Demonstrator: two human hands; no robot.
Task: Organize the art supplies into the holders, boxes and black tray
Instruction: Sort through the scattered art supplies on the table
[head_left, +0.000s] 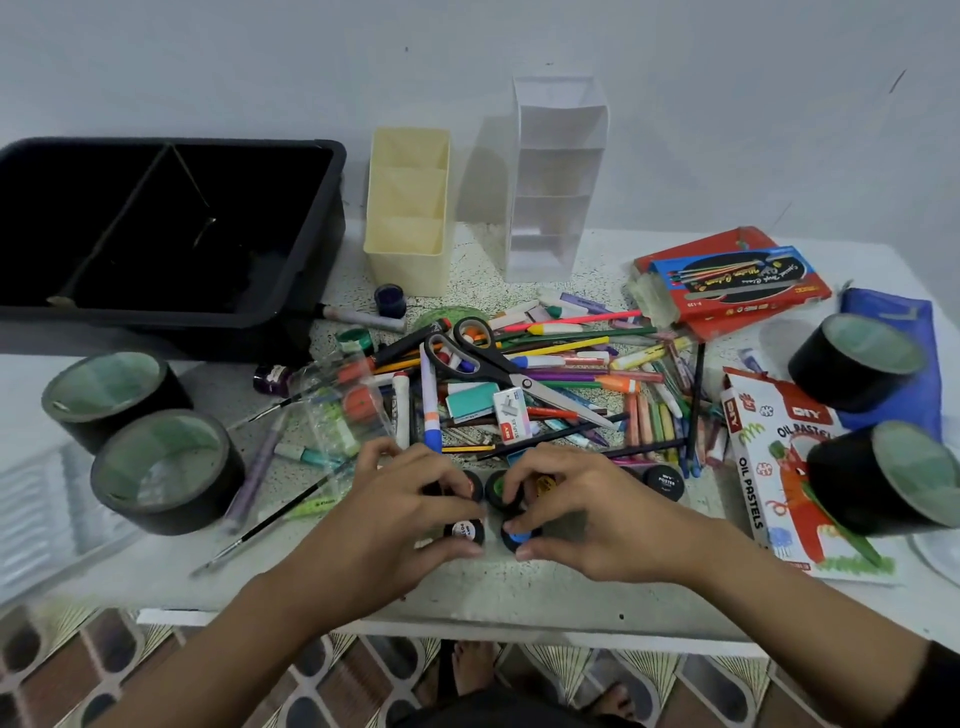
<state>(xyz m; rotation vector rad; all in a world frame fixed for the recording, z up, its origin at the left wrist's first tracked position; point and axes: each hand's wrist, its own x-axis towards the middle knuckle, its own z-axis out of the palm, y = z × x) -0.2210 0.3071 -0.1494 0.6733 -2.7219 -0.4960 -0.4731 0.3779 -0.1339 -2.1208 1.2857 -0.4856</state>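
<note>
Several small black-lidded poster paint pots (500, 487) stand clustered near the table's front edge. My left hand (405, 509) curls its fingers round the pots on the left of the cluster, and my right hand (587, 514) curls round those on the right. One more pot (664, 482) stands just right of my right hand. Behind them lies a heap of pens, pencils and crayons with scissors (498, 364) on top. A black tray (291, 249) sits at the back left, beside a cream holder (408, 260) and a clear holder (540, 249).
Two black tape rolls (166, 473) stand at the left and two more (852, 364) at the right. An oil pastels box (769, 488), a red colour box (737, 286) and a blue pouch (904, 317) lie at the right. The wall is close behind.
</note>
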